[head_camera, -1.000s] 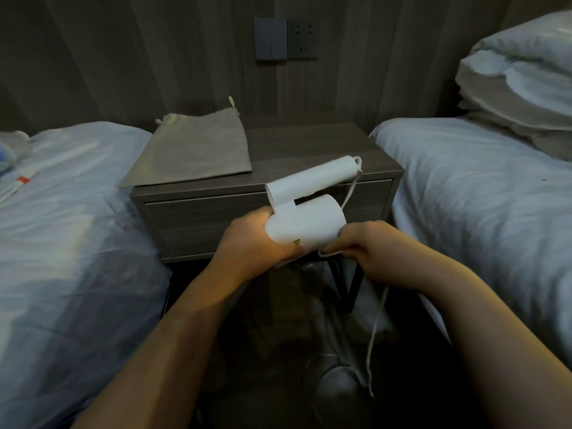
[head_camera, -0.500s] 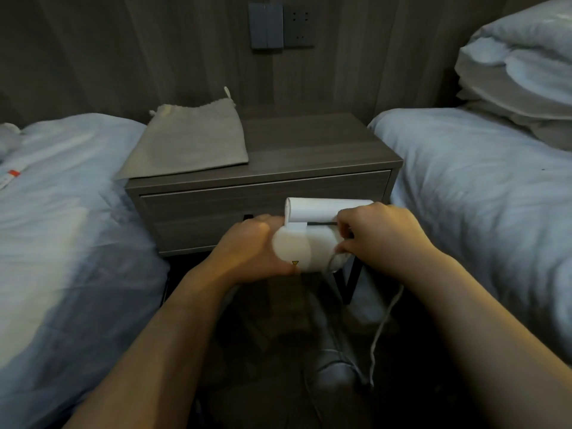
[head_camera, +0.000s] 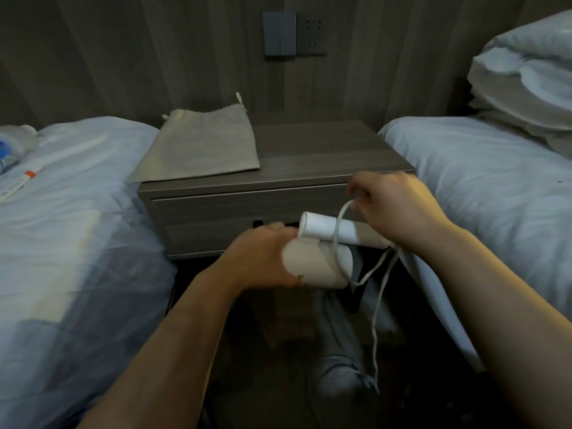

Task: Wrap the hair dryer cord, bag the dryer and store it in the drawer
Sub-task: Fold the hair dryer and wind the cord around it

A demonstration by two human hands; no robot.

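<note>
Dim room, nightstand (head_camera: pixel 325 156) between two beds, grey bag (head_camera: pixel 201 147) lying up-left of the fingers; left hand (head_camera: pixel 263 258) clamped round the hair dryer (head_camera: pixel 318 261), right hand (head_camera: pixel 390 205) pinching the cord (head_camera: pixel 340 218) looped over the folded handle; keep each turn taut, slack trails floorward.

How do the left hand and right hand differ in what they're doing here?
The left hand wraps the hair dryer body, held low; the right hand sits higher, pinching the cord. The left's grip is a full clasp, the right's a fingertip pinch pulling a loop over the folded handle. Both are bare, in front of the nightstand's closed drawer.
</note>
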